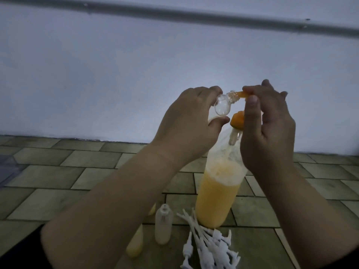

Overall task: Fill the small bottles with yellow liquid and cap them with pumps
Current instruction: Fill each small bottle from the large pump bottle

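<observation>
Filling is barely underway: left hand [191,121] grips an empty small bottle [88,105], right hand [269,125] pinches the orange nozzle [241,94], pumps [209,247] untouched.

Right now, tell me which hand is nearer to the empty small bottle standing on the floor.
Left. The left hand is raised above the standing small bottle, whose forearm passes beside it; the right hand is raised farther right, beyond the large bottle.

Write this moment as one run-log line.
step: filling | left hand: holds small clear empty bottle tilted | right hand: holds orange nozzle at its mouth | large yellow-liquid bottle: upright
</observation>
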`<state>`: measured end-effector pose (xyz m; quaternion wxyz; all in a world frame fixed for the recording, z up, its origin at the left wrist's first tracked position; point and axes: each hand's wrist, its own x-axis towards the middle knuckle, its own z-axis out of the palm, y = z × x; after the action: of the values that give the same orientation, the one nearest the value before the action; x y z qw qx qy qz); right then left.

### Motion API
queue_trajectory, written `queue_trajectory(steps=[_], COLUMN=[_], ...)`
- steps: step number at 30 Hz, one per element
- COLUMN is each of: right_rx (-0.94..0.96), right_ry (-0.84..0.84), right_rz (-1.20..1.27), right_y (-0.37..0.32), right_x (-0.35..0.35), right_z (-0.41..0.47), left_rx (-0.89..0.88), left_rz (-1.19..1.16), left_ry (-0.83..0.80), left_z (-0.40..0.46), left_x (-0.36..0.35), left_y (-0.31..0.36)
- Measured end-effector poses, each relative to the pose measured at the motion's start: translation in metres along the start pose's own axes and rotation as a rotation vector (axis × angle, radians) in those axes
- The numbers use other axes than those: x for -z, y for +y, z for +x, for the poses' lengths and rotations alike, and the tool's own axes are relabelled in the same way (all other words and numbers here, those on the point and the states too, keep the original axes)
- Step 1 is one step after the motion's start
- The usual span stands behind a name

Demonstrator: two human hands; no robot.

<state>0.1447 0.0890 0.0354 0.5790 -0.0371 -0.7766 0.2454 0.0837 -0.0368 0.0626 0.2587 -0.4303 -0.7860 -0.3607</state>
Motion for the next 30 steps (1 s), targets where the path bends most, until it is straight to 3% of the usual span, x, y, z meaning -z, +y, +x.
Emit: queue_trajectory(steps=[9, 16, 30], right_rx=[0.001, 0.059, 0.043], right_ry=[-0.048, 0.065, 0.04], right_rz=[-0.019, 0.024, 0.012], right_y=[0.011, 0.013, 0.011], right_x=[0.005, -0.002, -0.006], right_z=[-0.005, -0.012, -0.015], left_rx=[0.028, 0.04, 0.053], left_rz=[-0.03, -0.089, -0.123], left_ry=[-0.055, -0.042, -0.063], left_z=[-0.002, -0.003, -0.006], left_x=[-0.009, -0.011, -0.007], left_y=[0.003, 0.005, 0.001])
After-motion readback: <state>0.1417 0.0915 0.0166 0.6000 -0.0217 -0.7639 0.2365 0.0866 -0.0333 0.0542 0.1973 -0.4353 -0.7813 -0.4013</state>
